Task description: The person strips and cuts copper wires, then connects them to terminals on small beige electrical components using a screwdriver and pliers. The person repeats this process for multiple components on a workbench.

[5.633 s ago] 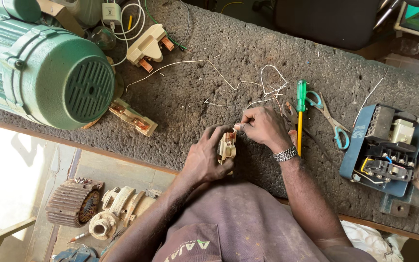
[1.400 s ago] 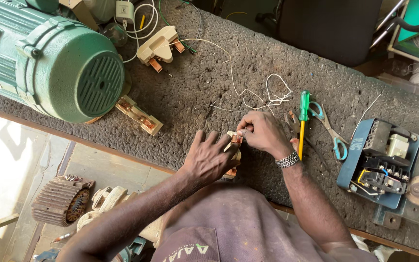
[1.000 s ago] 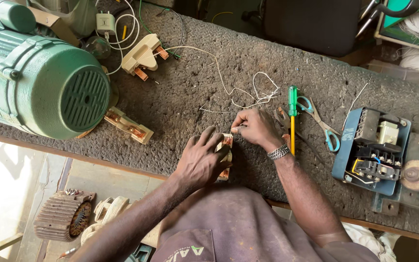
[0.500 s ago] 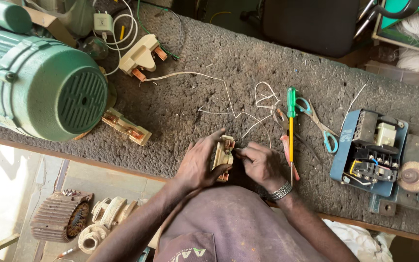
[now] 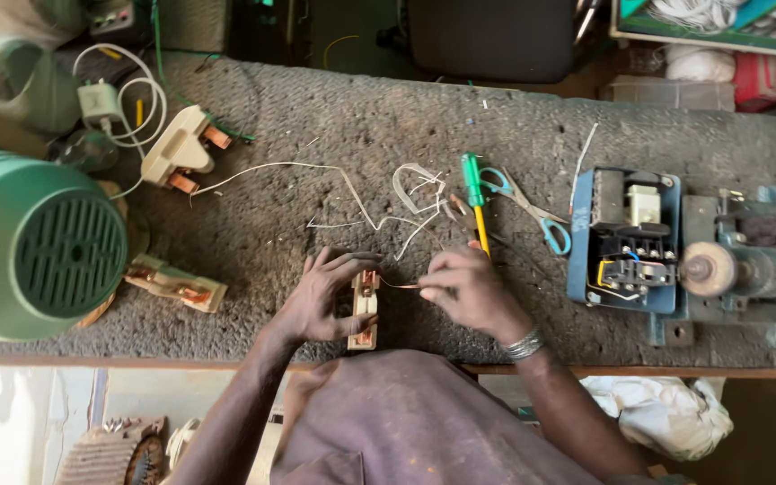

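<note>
Grip: left hand (image 5: pixel 321 301) clasps a cream, oblong ceramic fuse carrier with copper contacts (image 5: pixel 365 310); right hand (image 5: pixel 469 292) pinches a thin pale fuse wire (image 5: pixel 399 286) leading to its top contact
Place: carrier lies lower centre of the frame on the grey rough desk (image 5: pixel 334 135)
Progress: wire seems to reach one contact only; fastening looks unfinished
Pose: both wrists rest low, fingers curled inward

Electrical repair workshop, green motor (image 5: pixel 42 247), scissors (image 5: pixel 527 207), gritty workbench (image 5: pixel 334 126)
</note>
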### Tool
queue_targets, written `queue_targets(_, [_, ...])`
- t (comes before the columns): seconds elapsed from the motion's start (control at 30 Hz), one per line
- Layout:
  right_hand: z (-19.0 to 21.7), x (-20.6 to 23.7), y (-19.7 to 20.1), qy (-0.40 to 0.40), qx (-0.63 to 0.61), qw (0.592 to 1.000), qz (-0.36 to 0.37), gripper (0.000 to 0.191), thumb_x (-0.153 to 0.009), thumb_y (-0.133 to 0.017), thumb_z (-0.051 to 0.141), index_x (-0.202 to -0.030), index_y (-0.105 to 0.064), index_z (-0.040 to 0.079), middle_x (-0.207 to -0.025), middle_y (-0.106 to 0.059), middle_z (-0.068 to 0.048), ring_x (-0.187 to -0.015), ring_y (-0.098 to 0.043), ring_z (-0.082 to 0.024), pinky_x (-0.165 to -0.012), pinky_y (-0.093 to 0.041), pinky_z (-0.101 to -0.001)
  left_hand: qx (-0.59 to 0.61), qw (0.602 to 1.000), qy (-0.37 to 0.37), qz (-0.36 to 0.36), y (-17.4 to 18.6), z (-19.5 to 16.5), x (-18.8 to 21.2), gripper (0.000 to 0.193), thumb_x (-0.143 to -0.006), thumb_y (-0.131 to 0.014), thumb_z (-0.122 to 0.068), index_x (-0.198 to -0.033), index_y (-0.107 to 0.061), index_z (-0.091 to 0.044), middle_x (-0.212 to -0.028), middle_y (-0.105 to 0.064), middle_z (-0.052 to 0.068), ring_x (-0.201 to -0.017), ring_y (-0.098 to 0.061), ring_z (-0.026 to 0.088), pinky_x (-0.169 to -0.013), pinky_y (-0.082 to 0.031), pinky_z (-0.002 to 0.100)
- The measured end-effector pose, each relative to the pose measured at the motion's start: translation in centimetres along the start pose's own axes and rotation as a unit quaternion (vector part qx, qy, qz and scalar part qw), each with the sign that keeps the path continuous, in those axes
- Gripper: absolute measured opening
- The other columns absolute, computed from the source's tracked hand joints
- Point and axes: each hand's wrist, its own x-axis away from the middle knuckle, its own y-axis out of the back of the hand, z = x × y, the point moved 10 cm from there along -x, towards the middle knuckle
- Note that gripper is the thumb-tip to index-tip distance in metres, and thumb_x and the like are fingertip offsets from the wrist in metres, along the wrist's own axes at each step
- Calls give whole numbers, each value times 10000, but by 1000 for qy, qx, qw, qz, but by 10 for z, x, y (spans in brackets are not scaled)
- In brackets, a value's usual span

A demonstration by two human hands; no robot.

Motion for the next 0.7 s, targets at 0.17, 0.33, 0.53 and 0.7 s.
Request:
queue_targets(0.17, [-82,36,57,-249,98,957,-115,194,-842,-781,203,-993,-771,81,-1177,-660,-98,-1069,-645,-253,-932,-538,-393,-78,992,73,69,-17,16,-1,794,-686,-803,-574,-1317,-605,-135,-1315,-631,91,-1237,-485,353,-1091,-361,591])
queue_targets(0.33, [-126,44,72,-317,191,926,-75,344,-889,-781,203,-1169,-680,30,-1320,-550,-145,-1120,-618,-313,-968,-522,-439,-119,983,77,112,-29,10,1,1264,-361,-903,-656,-1393,-432,-98,-1410,-494,127,-1307,-421,345,-1125,-307,605])
queue_targets(0.53, [-103,54,47,-269,124,955,-2,209,-909,-772,281,-983,-718,94,-1278,-612,-59,-1177,-610,-227,-1050,-518,-394,-92,988,43,113,-24,-7,9,1387,-357,-957,-711,-1442,-349,-96,-1495,-395,130,-1429,-318,367,-1141,-271,583])
queue_targets(0.7, [-53,52,4,-192,147,967,76,313,-800,-828,332,-955,-732,78,-1137,-625,-67,-1069,-526,-269,-949,-436,-452,-214,975,-14,63,-18,-9,16,1242,-510,-947,-598,-1471,-348,-89,-1505,-392,95,-1417,-317,315,-1084,-292,467])
